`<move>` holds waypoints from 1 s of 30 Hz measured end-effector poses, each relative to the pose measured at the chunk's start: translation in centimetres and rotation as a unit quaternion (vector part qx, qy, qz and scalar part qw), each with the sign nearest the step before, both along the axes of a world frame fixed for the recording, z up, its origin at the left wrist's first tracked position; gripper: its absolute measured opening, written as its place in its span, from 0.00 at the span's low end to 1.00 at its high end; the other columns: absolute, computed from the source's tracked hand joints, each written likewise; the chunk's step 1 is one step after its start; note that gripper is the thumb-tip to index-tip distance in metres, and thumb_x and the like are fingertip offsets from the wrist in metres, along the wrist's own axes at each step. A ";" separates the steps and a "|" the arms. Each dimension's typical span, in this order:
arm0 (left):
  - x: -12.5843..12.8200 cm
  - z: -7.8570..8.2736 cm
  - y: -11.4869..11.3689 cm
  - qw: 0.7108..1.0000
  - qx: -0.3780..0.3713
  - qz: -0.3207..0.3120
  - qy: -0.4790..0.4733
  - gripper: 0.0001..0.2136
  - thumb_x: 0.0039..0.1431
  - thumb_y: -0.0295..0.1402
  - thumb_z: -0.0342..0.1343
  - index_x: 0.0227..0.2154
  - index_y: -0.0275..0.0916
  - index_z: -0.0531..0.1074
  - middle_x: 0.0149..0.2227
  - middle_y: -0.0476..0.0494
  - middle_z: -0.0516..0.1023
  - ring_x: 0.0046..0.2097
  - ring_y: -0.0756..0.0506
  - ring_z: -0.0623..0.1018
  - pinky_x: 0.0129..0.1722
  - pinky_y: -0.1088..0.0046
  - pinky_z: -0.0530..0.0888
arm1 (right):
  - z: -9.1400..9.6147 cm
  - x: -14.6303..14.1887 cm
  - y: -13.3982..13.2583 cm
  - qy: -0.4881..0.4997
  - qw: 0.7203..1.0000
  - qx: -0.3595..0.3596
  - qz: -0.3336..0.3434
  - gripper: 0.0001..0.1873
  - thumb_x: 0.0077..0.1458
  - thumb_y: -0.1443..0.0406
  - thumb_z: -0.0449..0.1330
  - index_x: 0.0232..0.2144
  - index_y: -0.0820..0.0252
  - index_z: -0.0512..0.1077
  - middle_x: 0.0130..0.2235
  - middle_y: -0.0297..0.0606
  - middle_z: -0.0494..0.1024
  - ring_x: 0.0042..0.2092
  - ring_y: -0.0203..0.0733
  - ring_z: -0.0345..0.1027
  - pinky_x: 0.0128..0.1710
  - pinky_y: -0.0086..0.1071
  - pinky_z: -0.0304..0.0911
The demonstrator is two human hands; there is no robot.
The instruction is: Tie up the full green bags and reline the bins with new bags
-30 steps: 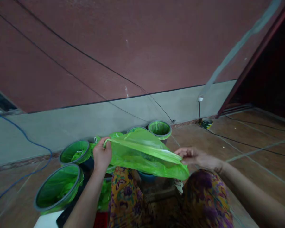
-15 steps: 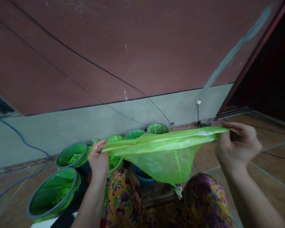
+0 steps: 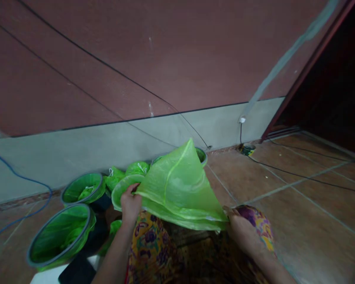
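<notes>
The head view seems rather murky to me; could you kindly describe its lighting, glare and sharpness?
Head view: dim light, with the doorway at right nearly black; head view: no harsh glare, just a soft pale sheen on the green bag; head view: fine detail is smeared, and the left hand and right hand look soft-edged.

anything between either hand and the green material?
Nothing visible. The left hand grips the green material at its left edge, the right hand at its lower right corner. The patterned cloth over the right knee shows beyond the right hand, not in between.
</notes>
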State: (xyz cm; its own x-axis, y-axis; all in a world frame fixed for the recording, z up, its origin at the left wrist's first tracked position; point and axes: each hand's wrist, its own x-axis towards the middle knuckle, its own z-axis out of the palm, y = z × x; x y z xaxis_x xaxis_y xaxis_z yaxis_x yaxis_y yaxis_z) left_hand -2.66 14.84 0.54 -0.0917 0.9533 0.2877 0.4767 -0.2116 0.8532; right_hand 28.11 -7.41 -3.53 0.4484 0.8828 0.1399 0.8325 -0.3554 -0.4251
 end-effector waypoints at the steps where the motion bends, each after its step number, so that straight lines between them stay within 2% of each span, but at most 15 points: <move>1: 0.5 0.7 0.2 1.000 -0.001 -0.009 -0.001 0.16 0.43 0.30 0.54 0.37 0.36 0.77 0.35 0.41 0.82 0.36 0.40 0.80 0.39 0.64 0.75 | 0.1 -0.6 0.1 -0.014 0.999 -0.029 0.001 0.20 0.49 0.73 0.52 0.44 0.59 0.74 0.39 0.49 0.79 0.32 0.48 0.76 0.29 0.37 0.69; 3: 1.9 1.9 0.1 0.999 0.006 -0.034 -0.008 0.18 0.43 0.30 0.54 0.39 0.37 0.77 0.35 0.43 0.82 0.36 0.42 0.79 0.38 0.67 0.75 | 1.2 -2.4 0.9 -0.014 0.999 -0.039 0.026 0.21 0.53 0.71 0.51 0.48 0.59 0.71 0.46 0.51 0.76 0.36 0.50 0.77 0.33 0.39 0.71; 7: 5.6 2.6 -1.5 0.996 0.025 -0.089 -0.005 0.19 0.44 0.26 0.52 0.41 0.38 0.76 0.37 0.45 0.81 0.37 0.44 0.79 0.40 0.69 0.74 | 4.2 -7.3 4.7 0.076 0.983 0.066 0.152 0.26 0.57 0.61 0.56 0.58 0.56 0.62 0.53 0.46 0.73 0.51 0.50 0.72 0.50 0.41 0.68; 9: 7.1 2.6 -2.3 0.993 0.031 -0.117 0.010 0.20 0.44 0.25 0.52 0.42 0.38 0.76 0.38 0.44 0.80 0.39 0.45 0.78 0.43 0.68 0.74 | 4.9 -9.2 7.3 0.086 0.977 0.092 0.170 0.28 0.56 0.59 0.58 0.58 0.58 0.63 0.53 0.48 0.73 0.54 0.51 0.68 0.54 0.43 0.65; 11: 7.9 2.7 -2.9 0.988 0.039 -0.147 0.018 0.19 0.46 0.24 0.52 0.42 0.38 0.76 0.39 0.44 0.79 0.40 0.46 0.77 0.43 0.69 0.73 | 4.8 -9.8 9.5 0.084 0.980 0.077 0.160 0.19 0.56 0.63 0.57 0.50 0.61 0.70 0.47 0.48 0.77 0.50 0.51 0.71 0.51 0.41 0.67; 12: 8.0 2.8 -3.0 0.985 0.045 -0.163 0.019 0.18 0.47 0.24 0.52 0.42 0.38 0.76 0.38 0.45 0.78 0.39 0.47 0.77 0.42 0.71 0.73 | 4.6 -9.6 10.4 0.080 0.982 0.066 0.157 0.14 0.57 0.65 0.55 0.45 0.61 0.73 0.43 0.46 0.78 0.47 0.50 0.73 0.49 0.39 0.67; 14: 7.5 3.1 -3.0 0.978 0.054 -0.198 0.023 0.17 0.49 0.25 0.53 0.43 0.39 0.76 0.37 0.46 0.76 0.36 0.49 0.75 0.38 0.74 0.72 | 4.4 -8.2 11.6 0.074 0.985 0.064 0.143 0.12 0.57 0.70 0.52 0.38 0.59 0.75 0.39 0.43 0.80 0.43 0.46 0.75 0.46 0.36 0.67; 17: 6.0 3.3 -2.9 0.966 0.053 -0.248 0.051 0.16 0.49 0.25 0.55 0.43 0.40 0.76 0.35 0.49 0.73 0.29 0.52 0.70 0.31 0.77 0.70 | 5.0 -4.6 12.0 0.074 0.982 0.127 0.119 0.15 0.55 0.73 0.51 0.38 0.58 0.76 0.40 0.41 0.81 0.41 0.43 0.75 0.46 0.34 0.67; 20: 4.7 3.1 -3.1 0.958 0.076 -0.262 0.089 0.16 0.50 0.23 0.53 0.42 0.41 0.76 0.35 0.49 0.72 0.30 0.52 0.71 0.32 0.77 0.71 | 6.7 -1.1 11.4 0.064 0.971 0.203 0.110 0.17 0.52 0.75 0.51 0.38 0.61 0.76 0.41 0.43 0.80 0.43 0.43 0.74 0.48 0.35 0.66; 23: 4.2 2.6 -3.2 0.956 0.136 -0.224 0.129 0.20 0.49 0.20 0.49 0.42 0.42 0.75 0.38 0.46 0.74 0.37 0.48 0.75 0.40 0.73 0.73 | 8.3 0.9 10.5 0.044 0.962 0.247 0.104 0.19 0.50 0.75 0.50 0.39 0.61 0.76 0.41 0.42 0.78 0.44 0.42 0.73 0.49 0.34 0.66; 26: 3.9 2.3 -2.8 0.958 0.179 -0.154 0.163 0.22 0.48 0.19 0.48 0.45 0.41 0.74 0.43 0.43 0.74 0.44 0.44 0.76 0.48 0.69 0.73 | 9.3 2.0 9.4 0.017 0.959 0.273 0.069 0.19 0.48 0.75 0.50 0.39 0.60 0.76 0.41 0.41 0.77 0.43 0.42 0.73 0.48 0.34 0.66; 28: 3.4 2.3 -2.2 0.961 0.176 -0.101 0.188 0.22 0.48 0.20 0.48 0.46 0.40 0.73 0.44 0.42 0.75 0.46 0.43 0.76 0.49 0.68 0.72 | 9.7 2.9 8.7 -0.006 0.957 0.286 0.042 0.19 0.47 0.75 0.51 0.39 0.60 0.76 0.41 0.41 0.78 0.42 0.43 0.73 0.47 0.35 0.66; 30: 2.8 2.4 -1.4 0.963 0.142 -0.059 0.222 0.21 0.48 0.22 0.49 0.46 0.38 0.74 0.45 0.40 0.76 0.45 0.42 0.77 0.48 0.67 0.73 | 9.7 4.2 8.0 -0.031 0.956 0.290 0.017 0.19 0.47 0.74 0.51 0.38 0.61 0.76 0.40 0.42 0.78 0.42 0.43 0.73 0.46 0.35 0.67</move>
State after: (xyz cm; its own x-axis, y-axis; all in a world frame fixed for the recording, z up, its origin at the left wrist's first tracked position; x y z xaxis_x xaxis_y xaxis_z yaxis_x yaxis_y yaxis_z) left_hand 0.15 13.44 2.95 0.2045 0.8265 0.5245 0.7391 -0.4817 0.4709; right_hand 32.29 0.54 6.19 0.3957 0.6626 0.6359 0.8691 -0.0464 -0.4925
